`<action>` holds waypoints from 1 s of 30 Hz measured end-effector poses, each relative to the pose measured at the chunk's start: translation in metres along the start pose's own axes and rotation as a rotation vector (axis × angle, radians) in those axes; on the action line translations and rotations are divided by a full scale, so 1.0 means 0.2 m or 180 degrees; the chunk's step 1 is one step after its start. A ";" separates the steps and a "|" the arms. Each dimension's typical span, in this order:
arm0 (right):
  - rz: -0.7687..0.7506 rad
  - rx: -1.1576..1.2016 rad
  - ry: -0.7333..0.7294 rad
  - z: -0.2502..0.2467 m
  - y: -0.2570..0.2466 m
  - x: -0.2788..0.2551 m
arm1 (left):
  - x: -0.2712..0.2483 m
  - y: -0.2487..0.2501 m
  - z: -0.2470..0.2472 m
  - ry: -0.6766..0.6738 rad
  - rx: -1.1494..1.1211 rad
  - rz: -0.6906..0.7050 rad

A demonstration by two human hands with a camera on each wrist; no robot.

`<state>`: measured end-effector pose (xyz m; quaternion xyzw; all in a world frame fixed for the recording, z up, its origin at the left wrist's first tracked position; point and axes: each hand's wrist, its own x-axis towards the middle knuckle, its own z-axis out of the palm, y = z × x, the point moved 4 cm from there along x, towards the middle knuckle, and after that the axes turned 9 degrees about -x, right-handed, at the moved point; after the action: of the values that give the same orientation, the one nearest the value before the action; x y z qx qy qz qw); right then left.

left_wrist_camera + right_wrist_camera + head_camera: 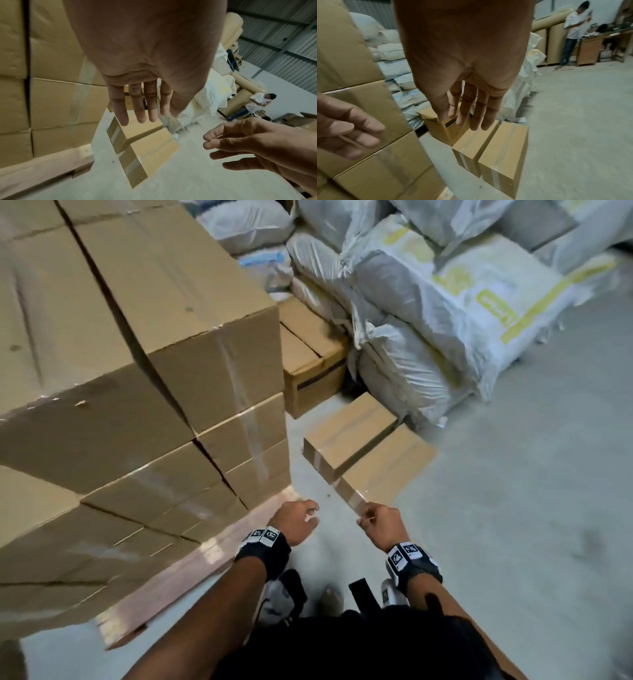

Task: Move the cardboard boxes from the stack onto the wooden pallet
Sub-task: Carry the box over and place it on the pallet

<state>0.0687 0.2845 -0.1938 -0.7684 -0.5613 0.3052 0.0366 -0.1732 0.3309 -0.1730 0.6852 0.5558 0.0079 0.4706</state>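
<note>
A tall stack of taped cardboard boxes [144,392] fills the left and rests on a wooden pallet [191,563], whose reddish edge shows at its foot. Two smaller taped boxes [349,433] [387,463] lie side by side on the concrete floor just ahead. My left hand [298,518] hovers beside the stack's lower corner, empty, fingers relaxed. My right hand [376,522] hangs near the closer floor box, also empty. In the wrist views the left hand's fingers [137,105] and the right hand's fingers [467,108] point down, nearly straight, above the floor boxes [506,148].
Another cardboard box [308,354] stands behind the floor boxes against a heap of white sacks [445,302]. Bare concrete floor [513,508] stretches to the right. A person in a white shirt [571,33] stands far off by brown paper rolls and a wooden desk.
</note>
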 end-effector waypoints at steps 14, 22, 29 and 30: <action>0.0776 0.0711 0.0329 -0.29 0.55 0.28 | 0.72 0.62 0.17 -0.0917 0.0337 0.0245; 0.1311 0.1064 0.0620 -0.40 0.68 0.63 | 1.41 0.81 0.13 -0.1215 0.0640 0.0870; 0.1586 0.0900 0.0600 -0.24 0.81 0.87 | 1.88 0.72 0.23 -0.1434 0.0645 0.0758; 0.1634 0.0903 0.0587 -0.21 0.83 0.90 | 1.93 0.69 0.26 -0.1479 0.0631 0.0686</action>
<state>0.2623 0.3947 -0.3035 -0.8968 -0.2949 0.3088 0.1159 0.1055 0.6032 -0.3090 0.7666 0.3549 -0.1539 0.5126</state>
